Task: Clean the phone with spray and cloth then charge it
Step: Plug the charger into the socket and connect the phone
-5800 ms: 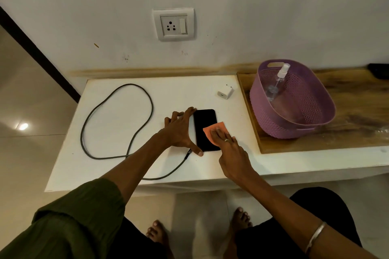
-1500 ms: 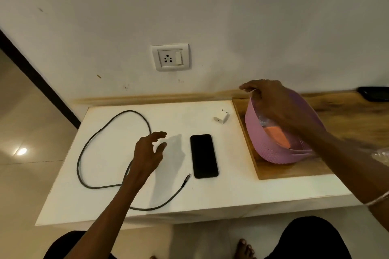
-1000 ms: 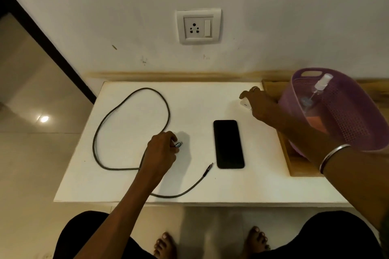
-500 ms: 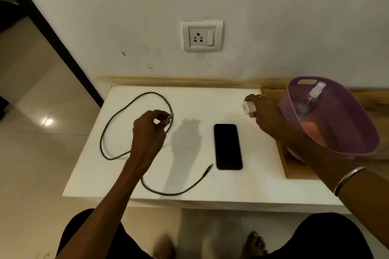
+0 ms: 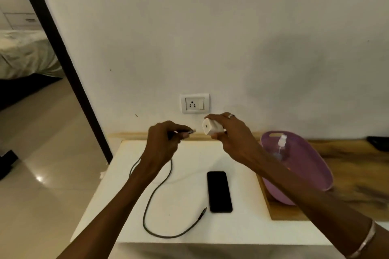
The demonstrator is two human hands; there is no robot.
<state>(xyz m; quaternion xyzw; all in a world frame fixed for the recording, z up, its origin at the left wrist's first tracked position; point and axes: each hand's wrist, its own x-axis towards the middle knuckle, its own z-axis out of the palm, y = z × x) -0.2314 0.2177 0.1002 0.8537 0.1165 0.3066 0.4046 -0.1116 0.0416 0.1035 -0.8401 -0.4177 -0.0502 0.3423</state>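
The black phone (image 5: pixel 219 191) lies flat, screen up, on the white table (image 5: pixel 185 227). My left hand (image 5: pixel 163 143) pinches one plug end of the grey charging cable (image 5: pixel 154 202), raised above the table. My right hand (image 5: pixel 228 132) holds the white charger adapter (image 5: pixel 210 129) with its port facing the cable plug, a small gap between them. The cable's other end (image 5: pixel 203 210) rests on the table next to the phone. The spray bottle (image 5: pixel 281 145) leans inside the purple basket (image 5: pixel 315 166); an orange patch shows in the basket behind my right arm.
A white wall socket with switch (image 5: pixel 194 103) sits just above my hands. The basket stands on a wooden board (image 5: pixel 357 174) right of the table. A dark door frame (image 5: pixel 63 59) and an open doorway lie to the left.
Both hands rose off the table: the left lifted the cable plug, the right lifted the adapter, and they came close together in front of the socket. The camera tilted upward.
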